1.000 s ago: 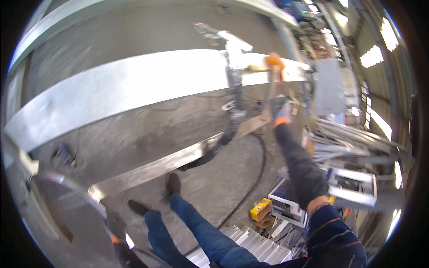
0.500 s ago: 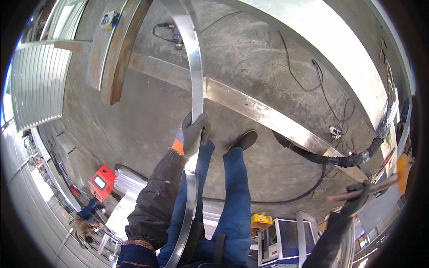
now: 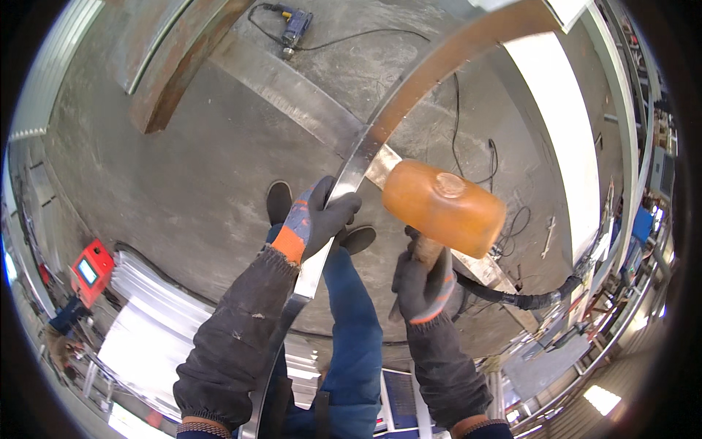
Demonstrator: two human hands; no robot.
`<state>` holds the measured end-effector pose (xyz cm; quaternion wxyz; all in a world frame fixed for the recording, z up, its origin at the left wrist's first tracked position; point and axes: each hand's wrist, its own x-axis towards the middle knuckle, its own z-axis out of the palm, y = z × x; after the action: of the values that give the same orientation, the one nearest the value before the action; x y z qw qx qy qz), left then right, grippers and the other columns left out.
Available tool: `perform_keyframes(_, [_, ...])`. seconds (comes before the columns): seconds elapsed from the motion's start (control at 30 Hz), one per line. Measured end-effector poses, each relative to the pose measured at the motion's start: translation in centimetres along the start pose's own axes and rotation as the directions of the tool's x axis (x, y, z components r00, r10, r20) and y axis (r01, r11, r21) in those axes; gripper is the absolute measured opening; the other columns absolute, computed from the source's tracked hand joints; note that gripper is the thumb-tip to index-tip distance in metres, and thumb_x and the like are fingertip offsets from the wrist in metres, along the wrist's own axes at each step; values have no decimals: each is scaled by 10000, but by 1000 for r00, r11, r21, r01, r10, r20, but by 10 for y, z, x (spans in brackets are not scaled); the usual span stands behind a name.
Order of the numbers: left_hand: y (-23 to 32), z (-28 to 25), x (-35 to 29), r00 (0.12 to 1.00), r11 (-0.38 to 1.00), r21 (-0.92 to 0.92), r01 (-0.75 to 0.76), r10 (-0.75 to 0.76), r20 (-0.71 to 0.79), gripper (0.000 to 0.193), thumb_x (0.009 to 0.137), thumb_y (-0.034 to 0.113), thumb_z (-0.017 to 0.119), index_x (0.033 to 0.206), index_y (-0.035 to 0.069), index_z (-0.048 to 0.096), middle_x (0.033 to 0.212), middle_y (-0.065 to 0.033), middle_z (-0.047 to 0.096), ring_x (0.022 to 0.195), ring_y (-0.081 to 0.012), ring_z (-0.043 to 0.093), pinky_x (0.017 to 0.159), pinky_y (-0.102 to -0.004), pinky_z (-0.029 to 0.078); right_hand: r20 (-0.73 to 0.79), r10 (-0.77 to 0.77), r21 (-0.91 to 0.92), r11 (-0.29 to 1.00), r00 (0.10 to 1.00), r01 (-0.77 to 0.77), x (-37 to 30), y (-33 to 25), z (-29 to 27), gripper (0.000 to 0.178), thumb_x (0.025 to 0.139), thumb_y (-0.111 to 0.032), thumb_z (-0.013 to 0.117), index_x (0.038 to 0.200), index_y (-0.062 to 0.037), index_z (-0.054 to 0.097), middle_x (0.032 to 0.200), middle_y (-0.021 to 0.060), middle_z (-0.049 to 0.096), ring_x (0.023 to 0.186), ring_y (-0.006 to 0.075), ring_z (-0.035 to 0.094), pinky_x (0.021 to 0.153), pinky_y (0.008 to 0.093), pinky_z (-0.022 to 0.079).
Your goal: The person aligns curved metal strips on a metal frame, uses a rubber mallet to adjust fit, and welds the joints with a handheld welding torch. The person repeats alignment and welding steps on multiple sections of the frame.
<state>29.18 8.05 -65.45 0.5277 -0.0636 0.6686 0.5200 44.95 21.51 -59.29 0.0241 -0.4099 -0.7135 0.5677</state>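
My left hand (image 3: pixel 322 219), in a grey work glove with an orange cuff, is closed around a long, bent metal strip (image 3: pixel 352 170). The strip runs from near my legs up to the far right, its far part looking brownish in the light. A mallet (image 3: pixel 439 207) with a big orange head is raised just right of the strip; its wooden handle sits in my closed right hand (image 3: pixel 424 285), also gloved. The head appears apart from the strip. Below, a shiny metal beam (image 3: pixel 300 99) lies across the floor, partly hidden by strip and mallet.
A blue power drill (image 3: pixel 295 28) with its cord rests on the floor ahead. Rusty metal beams (image 3: pixel 175 77) lie at the far left. On the left stands a red machine (image 3: pixel 92 272) with a screen, near white corrugated sheets (image 3: pixel 157 311). A thick black hose (image 3: pixel 512 298) curves at the right.
My right hand has brought the mallet from the far right to beside the strip. The strip's far end has swung to the right. My view and feet have shifted.
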Motion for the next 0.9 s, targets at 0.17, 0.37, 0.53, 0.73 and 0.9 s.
perform_keyframes(0.17, [-14,-3,5,995,996,25,-91,91,-28,317,941,283,716,1075,12,619,790,-55,636,667,-113,605,572,-303,486,132,-94,-249,960,987,125,16,8,12,455,895,-79,697,1311,1,530,973,204,723,810,282,739,736,379,574])
perform_keyframes(0.37, [-14,-5,5,1000,999,-36,24,-23,22,580,891,348,745,1284,-53,600,952,-156,715,810,-181,689,724,-337,548,67,-396,-255,880,916,400,10,12,8,289,1036,-303,565,1188,-57,560,862,76,606,662,234,620,993,422,537])
perform_keyframes(0.53, [-12,-7,2,998,998,-14,-58,58,19,552,893,294,735,1311,-32,583,890,-126,720,725,-178,685,683,-341,550,287,-194,-337,896,938,288,22,8,23,408,959,-94,677,1321,-6,511,916,162,710,767,266,697,700,387,541])
perform_keyframes(0.73, [-22,-10,7,996,995,-70,-76,79,33,488,886,224,730,1296,-5,596,899,-106,718,739,-172,693,680,-335,550,277,-61,-330,931,959,155,24,-4,29,465,948,-85,688,1380,-7,537,1079,160,725,943,268,712,805,357,555])
perform_keyframes(0.9, [-28,-8,11,997,976,-201,-81,78,-23,470,930,198,700,1346,12,586,1017,-112,726,868,-153,686,730,-327,552,260,-545,-312,734,797,604,34,6,28,448,925,-94,718,1342,0,583,1151,144,720,1031,281,704,844,359,565])
